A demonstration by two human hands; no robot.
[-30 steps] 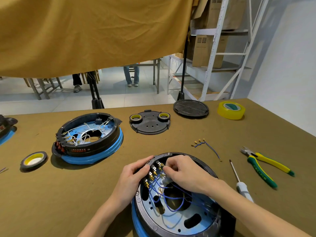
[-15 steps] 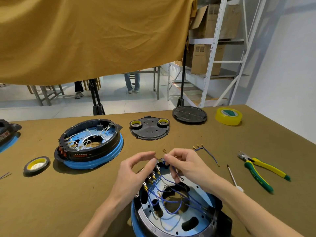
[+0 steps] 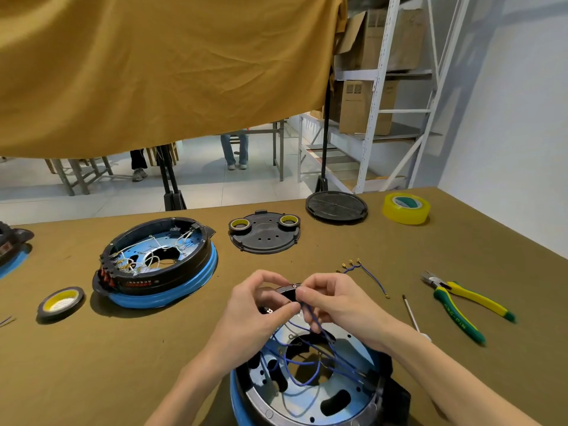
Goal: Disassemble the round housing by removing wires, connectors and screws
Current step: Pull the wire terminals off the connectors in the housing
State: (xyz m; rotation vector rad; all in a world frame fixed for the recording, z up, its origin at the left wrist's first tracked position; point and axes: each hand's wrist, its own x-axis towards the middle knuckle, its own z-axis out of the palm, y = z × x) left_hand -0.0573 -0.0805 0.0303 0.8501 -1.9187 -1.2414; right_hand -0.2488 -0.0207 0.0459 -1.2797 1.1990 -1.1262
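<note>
A round black housing with a blue rim (image 3: 310, 392) lies at the near edge of the table, blue wires (image 3: 302, 361) looping across its inside. My left hand (image 3: 255, 315) and my right hand (image 3: 335, 305) meet over its far rim. Both pinch the upper ends of the blue wires between thumb and fingers, lifted a little above the housing. The terminals under my fingers are hidden.
A second housing with white wires (image 3: 159, 262) sits at the left. Loose blue wires with terminals (image 3: 362, 270), a screwdriver (image 3: 413, 318) and green-yellow pliers (image 3: 461, 302) lie at the right. Black covers (image 3: 264, 238) (image 3: 336, 207), yellow tape (image 3: 405, 208) and a black tape roll (image 3: 61, 303) are around.
My hands have lifted from the terminal row inside the housing and come together above its far rim, drawing blue wire ends up with them.
</note>
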